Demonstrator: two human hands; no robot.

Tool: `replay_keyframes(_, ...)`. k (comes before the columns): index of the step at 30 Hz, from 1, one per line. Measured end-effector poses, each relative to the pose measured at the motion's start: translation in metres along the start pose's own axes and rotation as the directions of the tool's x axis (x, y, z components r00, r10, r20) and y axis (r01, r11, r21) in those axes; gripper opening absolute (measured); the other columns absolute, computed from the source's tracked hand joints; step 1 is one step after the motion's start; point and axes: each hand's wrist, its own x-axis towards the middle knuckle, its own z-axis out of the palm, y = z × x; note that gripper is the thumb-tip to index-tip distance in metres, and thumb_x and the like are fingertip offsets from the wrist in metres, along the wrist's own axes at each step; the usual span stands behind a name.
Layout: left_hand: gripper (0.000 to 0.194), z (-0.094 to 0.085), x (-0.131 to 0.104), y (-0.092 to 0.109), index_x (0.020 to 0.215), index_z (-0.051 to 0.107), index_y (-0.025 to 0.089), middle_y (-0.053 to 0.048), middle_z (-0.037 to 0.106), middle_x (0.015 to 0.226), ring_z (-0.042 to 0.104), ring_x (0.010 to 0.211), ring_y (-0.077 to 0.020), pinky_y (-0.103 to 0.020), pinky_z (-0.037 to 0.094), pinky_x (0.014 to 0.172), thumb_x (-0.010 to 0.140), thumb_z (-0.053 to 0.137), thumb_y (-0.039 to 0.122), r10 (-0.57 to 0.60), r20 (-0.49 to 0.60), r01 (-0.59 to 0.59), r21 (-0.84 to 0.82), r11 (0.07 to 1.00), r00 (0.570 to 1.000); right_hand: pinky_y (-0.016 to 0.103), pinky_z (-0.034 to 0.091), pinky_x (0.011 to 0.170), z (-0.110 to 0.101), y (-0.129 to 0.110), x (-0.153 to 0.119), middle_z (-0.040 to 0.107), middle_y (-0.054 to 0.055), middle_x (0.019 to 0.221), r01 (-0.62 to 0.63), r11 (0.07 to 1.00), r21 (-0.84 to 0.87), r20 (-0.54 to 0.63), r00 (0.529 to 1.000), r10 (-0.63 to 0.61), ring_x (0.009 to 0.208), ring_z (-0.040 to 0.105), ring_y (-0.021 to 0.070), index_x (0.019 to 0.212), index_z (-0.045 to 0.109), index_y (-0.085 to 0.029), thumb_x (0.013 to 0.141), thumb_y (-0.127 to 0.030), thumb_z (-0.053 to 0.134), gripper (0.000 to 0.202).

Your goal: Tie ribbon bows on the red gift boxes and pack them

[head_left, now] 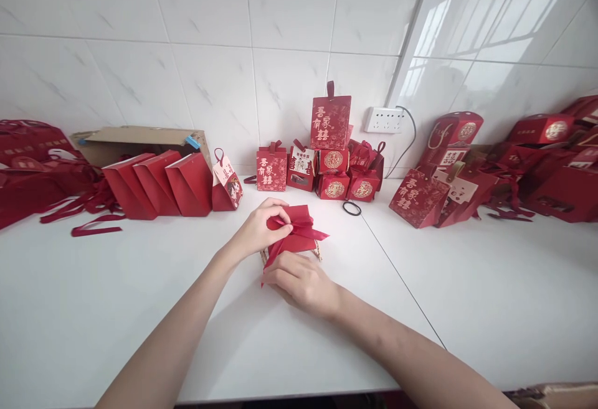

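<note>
A small red box (299, 245) with rope-like cord at its sides lies on the white table, with a red ribbon (306, 230) tied over its top. At the ribbon's knot, my left hand (261, 228) pinches the ribbon between thumb and forefinger. Below and a little to the right, my right hand (303, 281) has its fingers closed on the ribbon's lower tail, which hangs toward the table's front edge. Its fingertips are partly hidden behind the hand. The ribbon's other end points right, loose.
Red gift boxes (332, 160) stand stacked near the tiled wall, under a white power strip (384, 120). A black ring (352, 208) lies in front. More red boxes (189, 185) and a cardboard box (140, 135) are at left; others (418, 197) at right.
</note>
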Motion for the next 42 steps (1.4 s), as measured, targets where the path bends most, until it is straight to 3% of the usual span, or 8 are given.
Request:
replay_keyframes(9, 0.007, 0.002, 0.001, -0.005, 0.072, 0.061, 0.02, -0.007, 0.053, 0.112, 0.05, 0.114, -0.0223, -0.034, 0.042, 0.097, 0.074, 0.058, 0.026, -0.008, -0.04, 0.008, -0.019, 1.0, 0.999, 0.024, 0.044, 0.06, 0.01, -0.003, -0.002, 0.06, 0.003, 0.071, 0.096, 0.992, 0.077, 0.062, 0.993, -0.1, 0.064, 0.052, 0.0128, 0.085, 0.055, -0.015, 0.091, -0.018, 0.044, 0.013)
replay_keyframes(13, 0.01, 0.003, 0.0, -0.006, 0.074, 0.061, 0.02, -0.007, 0.054, 0.106, 0.05, 0.113, -0.0228, -0.037, 0.041, 0.099, 0.076, 0.057, 0.028, 0.016, -0.044, -0.018, -0.026, 1.0, 0.999, 0.029, 0.046, 0.065, -0.016, 0.018, -0.002, 0.058, 0.006, 0.077, -0.187, 0.977, 0.105, -0.106, 0.975, 0.198, 0.073, 0.053, 0.0165, 0.086, 0.052, -0.017, 0.086, -0.03, 0.047, 0.014)
replay_keyframes(18, 0.009, 0.005, -0.005, -0.005, 0.076, 0.06, 0.02, -0.007, 0.051, 0.111, 0.051, 0.11, -0.0217, -0.037, 0.045, 0.095, 0.077, 0.056, 0.028, 0.019, -0.068, -0.021, -0.029, 0.999, 0.997, 0.028, 0.042, 0.059, -0.044, 0.053, -0.007, 0.057, 0.003, 0.071, -0.71, 0.702, 0.057, 0.102, 0.703, 0.703, 0.062, 0.05, 0.0144, 0.073, 0.05, -0.019, 0.082, -0.035, 0.052, 0.019)
replay_keyframes(20, 0.008, 0.006, -0.007, -0.004, 0.076, 0.061, 0.02, -0.007, 0.051, 0.112, 0.051, 0.109, -0.0209, -0.035, 0.046, 0.092, 0.077, 0.056, 0.027, 0.021, -0.079, -0.023, -0.016, 1.0, 0.997, 0.027, 0.04, 0.058, -0.046, 0.058, -0.006, 0.058, 0.001, 0.067, -0.8, 0.595, 0.081, 0.229, 0.596, 0.77, 0.059, 0.049, 0.013, 0.067, 0.049, -0.019, 0.082, -0.037, 0.051, 0.023)
replay_keyframes(23, 0.007, 0.007, -0.008, -0.004, 0.075, 0.061, 0.02, -0.006, 0.051, 0.107, 0.052, 0.106, -0.0199, -0.034, 0.045, 0.092, 0.077, 0.057, 0.025, 0.066, -0.111, -0.06, 0.058, 0.996, 0.992, 0.025, 0.036, 0.054, -0.048, 0.058, -0.004, 0.054, -0.001, 0.06, -0.853, 0.492, 0.171, 0.39, 0.518, 0.762, 0.055, 0.044, 0.0108, 0.06, 0.048, -0.019, 0.084, -0.038, 0.047, 0.031)
replay_keyframes(30, 0.006, 0.007, -0.007, -0.003, 0.074, 0.06, 0.019, -0.004, 0.048, 0.099, 0.052, 0.101, -0.0185, -0.035, 0.04, 0.097, 0.077, 0.058, 0.024, 0.108, -0.151, -0.089, 0.126, 0.988, 0.983, 0.021, 0.027, 0.045, -0.062, 0.06, -0.004, 0.054, -0.003, 0.056, -0.881, 0.338, 0.33, 0.665, 0.472, 0.579, 0.047, 0.036, 0.0073, 0.059, 0.05, -0.017, 0.081, -0.038, 0.051, 0.031)
replay_keyframes(39, 0.008, 0.01, -0.007, -0.004, 0.072, 0.058, 0.02, -0.004, 0.048, 0.1, 0.052, 0.102, -0.0195, -0.037, 0.04, 0.096, 0.077, 0.058, 0.026, 0.082, -0.162, -0.067, 0.095, 0.993, 0.983, 0.022, 0.023, 0.043, -0.077, 0.07, -0.01, 0.046, -0.003, 0.053, -0.903, 0.409, 0.128, 0.825, 0.326, 0.461, 0.048, 0.035, 0.0077, 0.06, 0.059, -0.016, 0.076, -0.04, 0.057, 0.029)
replay_keyframes(42, 0.007, 0.013, -0.007, -0.004, 0.075, 0.054, 0.02, -0.004, 0.05, 0.101, 0.052, 0.101, -0.0194, -0.037, 0.042, 0.093, 0.076, 0.059, 0.025, 0.064, -0.196, -0.057, 0.044, 0.997, 0.979, 0.023, 0.025, 0.045, -0.072, 0.071, -0.009, 0.042, -0.004, 0.052, -0.858, 0.502, 0.11, 0.564, 0.47, 0.679, 0.049, 0.034, 0.0087, 0.06, 0.054, -0.017, 0.075, -0.051, 0.059, 0.038)
